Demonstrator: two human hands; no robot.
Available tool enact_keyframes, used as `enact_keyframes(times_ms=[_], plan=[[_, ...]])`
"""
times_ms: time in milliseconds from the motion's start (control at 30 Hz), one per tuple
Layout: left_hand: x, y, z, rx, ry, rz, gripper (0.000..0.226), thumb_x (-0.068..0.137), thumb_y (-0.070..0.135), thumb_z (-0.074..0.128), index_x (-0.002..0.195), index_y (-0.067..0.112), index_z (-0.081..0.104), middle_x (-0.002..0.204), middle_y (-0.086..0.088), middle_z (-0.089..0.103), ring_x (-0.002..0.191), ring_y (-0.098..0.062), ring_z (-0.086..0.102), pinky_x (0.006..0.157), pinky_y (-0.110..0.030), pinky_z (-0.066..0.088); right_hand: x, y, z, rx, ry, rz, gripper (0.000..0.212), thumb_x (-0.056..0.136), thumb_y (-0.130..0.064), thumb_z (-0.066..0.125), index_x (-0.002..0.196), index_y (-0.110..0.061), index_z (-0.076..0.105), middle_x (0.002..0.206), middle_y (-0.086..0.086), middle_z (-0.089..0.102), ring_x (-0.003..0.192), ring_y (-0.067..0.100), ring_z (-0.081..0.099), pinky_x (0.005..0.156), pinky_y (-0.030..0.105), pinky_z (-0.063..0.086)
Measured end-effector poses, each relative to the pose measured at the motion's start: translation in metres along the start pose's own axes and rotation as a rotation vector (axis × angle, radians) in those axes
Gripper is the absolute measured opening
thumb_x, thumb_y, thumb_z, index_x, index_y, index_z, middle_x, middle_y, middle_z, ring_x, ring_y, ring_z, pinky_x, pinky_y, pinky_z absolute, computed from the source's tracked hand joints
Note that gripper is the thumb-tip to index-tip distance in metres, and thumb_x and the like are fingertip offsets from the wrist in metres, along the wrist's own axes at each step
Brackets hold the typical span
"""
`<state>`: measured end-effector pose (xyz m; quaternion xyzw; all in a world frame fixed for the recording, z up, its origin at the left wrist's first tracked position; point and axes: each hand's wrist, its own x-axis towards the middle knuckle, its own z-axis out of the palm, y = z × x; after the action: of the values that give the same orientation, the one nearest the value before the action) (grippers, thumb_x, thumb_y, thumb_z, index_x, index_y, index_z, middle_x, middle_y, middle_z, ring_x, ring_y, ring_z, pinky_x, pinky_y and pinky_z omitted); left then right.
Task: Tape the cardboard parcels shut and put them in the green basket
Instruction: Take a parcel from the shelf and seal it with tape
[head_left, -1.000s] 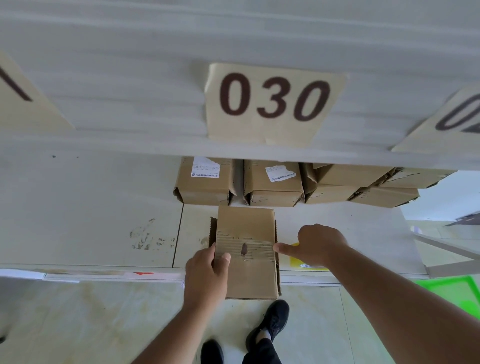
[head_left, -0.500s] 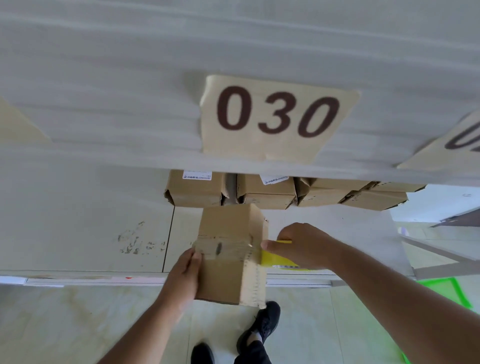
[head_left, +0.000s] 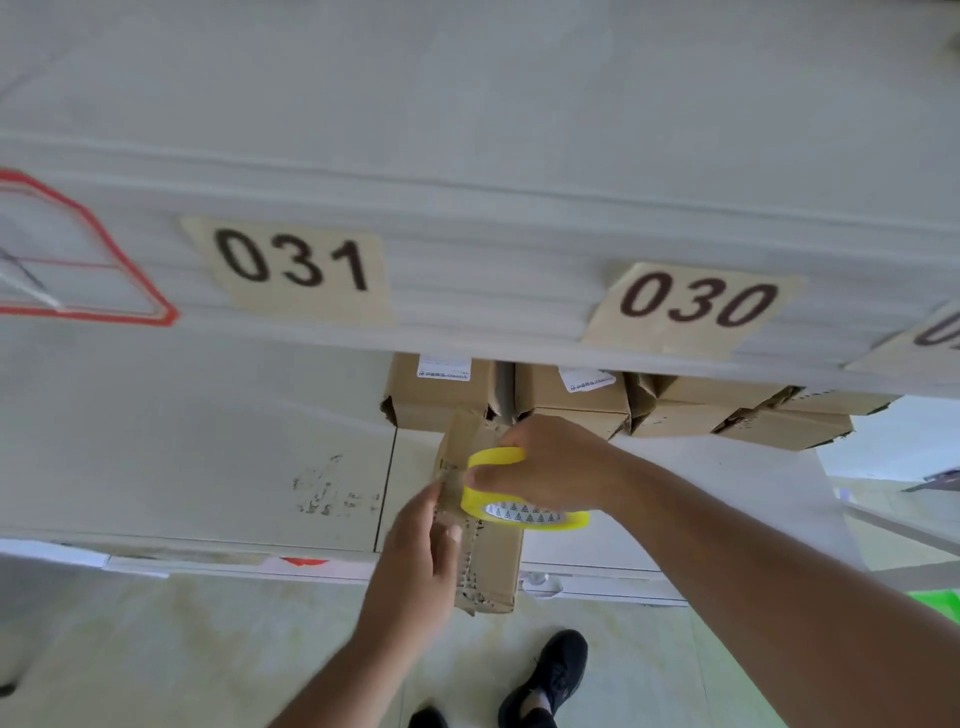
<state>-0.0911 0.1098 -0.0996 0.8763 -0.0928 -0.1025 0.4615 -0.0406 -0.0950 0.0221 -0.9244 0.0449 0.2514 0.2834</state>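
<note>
two hands: right hand (head_left: 545, 467) grips tape roll (head_left: 498, 488), left hand (head_left: 421, 561) holds parcel (head_left: 493, 561).

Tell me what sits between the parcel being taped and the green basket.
Nothing visible blocks it. The parcel is held at the table edge by the left hand; the right hand holds the tape roll. Only a corner of the green basket shows at far right.
</note>
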Motion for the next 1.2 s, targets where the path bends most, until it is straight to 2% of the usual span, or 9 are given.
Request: enact_keyframes(times_ms=[67, 167, 367, 500, 600, 733, 833, 967, 1200], plan=[[0.002, -0.017, -0.001, 0.067, -0.005, 0.028, 0.053, 0.106, 0.032, 0.045, 0.156, 0.042, 0.031, 0.147, 0.027, 0.042, 0.129, 0.016, 0.04, 0.103, -0.009, 0.036, 0.004, -0.008, 0.002, 0.05, -0.002, 0.011, 0.058, 0.077, -0.076, 0.064, 0.072, -0.018, 0.06, 0.063, 0.0, 0.064, 0.057, 0.016, 0.063, 0.066, 0.039, 0.054], [0.005, -0.024, -0.008, 0.091, -0.029, -0.02, 0.055, 0.107, 0.035, 0.041, 0.159, 0.04, 0.025, 0.148, 0.019, 0.042, 0.12, 0.025, 0.036, 0.092, 0.003, 0.027, 0.006, -0.016, 0.011, 0.085, 0.056, 0.018, 0.059, 0.08, -0.081, 0.061, 0.076, -0.022, 0.061, 0.07, -0.005, 0.066, 0.067, 0.013, 0.065, 0.063, 0.032, 0.047], [0.007, -0.008, 0.008, 0.269, 0.068, -0.044, 0.059, 0.107, 0.02, 0.041, 0.163, 0.022, 0.023, 0.168, 0.007, 0.027, 0.151, -0.015, 0.034, 0.111, -0.032, 0.042, 0.005, -0.017, 0.017, 0.098, 0.094, 0.044, 0.049, 0.081, -0.082, 0.058, 0.081, -0.033, 0.057, 0.08, -0.008, 0.064, 0.077, 0.013, 0.065, 0.064, 0.031, 0.045], [0.009, -0.004, 0.009, 0.319, 0.005, -0.109, 0.064, 0.106, 0.018, 0.035, 0.165, 0.025, 0.012, 0.171, 0.013, 0.011, 0.148, -0.015, 0.037, 0.108, -0.036, 0.046, 0.005, -0.015, 0.017, 0.096, 0.086, 0.054, 0.055, 0.079, -0.081, 0.059, 0.092, -0.028, 0.064, 0.083, -0.004, 0.068, 0.076, 0.017, 0.068, 0.068, 0.035, 0.051], [0.01, -0.001, 0.005, 0.357, -0.021, -0.145, 0.065, 0.106, 0.025, 0.03, 0.164, 0.031, 0.005, 0.17, 0.019, 0.007, 0.135, -0.016, 0.051, 0.094, -0.039, 0.054, 0.004, -0.015, 0.014, 0.08, 0.075, 0.024, 0.057, 0.079, -0.081, 0.059, 0.084, -0.024, 0.064, 0.08, -0.002, 0.067, 0.076, 0.018, 0.067, 0.069, 0.036, 0.051], [0.008, 0.0, 0.004, 0.401, -0.04, -0.145, 0.064, 0.106, 0.028, 0.025, 0.164, 0.033, -0.001, 0.17, 0.019, 0.006, 0.135, -0.015, 0.051, 0.094, -0.038, 0.055, -0.01, -0.007, -0.001, -0.151, 0.022, -0.007, 0.053, 0.088, -0.079, 0.052, 0.076, -0.028, 0.055, 0.083, -0.007, 0.059, 0.085, 0.019, 0.059, 0.072, 0.034, 0.046], [0.007, 0.002, 0.004, 0.419, -0.045, -0.157, 0.063, 0.107, 0.029, 0.024, 0.164, 0.035, -0.003, 0.17, 0.02, 0.005, 0.134, -0.016, 0.051, 0.092, -0.037, 0.055, -0.019, 0.015, -0.007, -0.417, 0.014, 0.078, 0.065, 0.091, -0.084, 0.037, 0.093, -0.025, 0.062, 0.099, -0.006, 0.06, 0.097, 0.021, 0.056, 0.083, 0.037, 0.048], [0.007, 0.001, 0.004, 0.437, -0.052, -0.141, 0.062, 0.108, 0.031, 0.022, 0.163, 0.035, -0.005, 0.17, 0.02, 0.005, 0.134, -0.014, 0.051, 0.091, -0.035, 0.055, -0.014, 0.038, 0.009, -0.452, 0.041, 0.158, 0.078, 0.09, -0.086, 0.031, 0.12, -0.025, 0.069, 0.111, -0.003, 0.067, 0.103, 0.022, 0.062, 0.081, 0.038, 0.049], [0.006, 0.004, 0.003, 0.43, -0.054, -0.142, 0.061, 0.109, 0.03, 0.022, 0.164, 0.036, -0.004, 0.17, 0.021, 0.006, 0.14, -0.013, 0.046, 0.093, -0.035, 0.052, -0.009, 0.047, 0.026, -0.474, 0.037, 0.204, 0.077, 0.089, -0.086, 0.037, 0.129, -0.026, 0.063, 0.117, -0.001, 0.066, 0.108, 0.023, 0.062, 0.079, 0.037, 0.045]])
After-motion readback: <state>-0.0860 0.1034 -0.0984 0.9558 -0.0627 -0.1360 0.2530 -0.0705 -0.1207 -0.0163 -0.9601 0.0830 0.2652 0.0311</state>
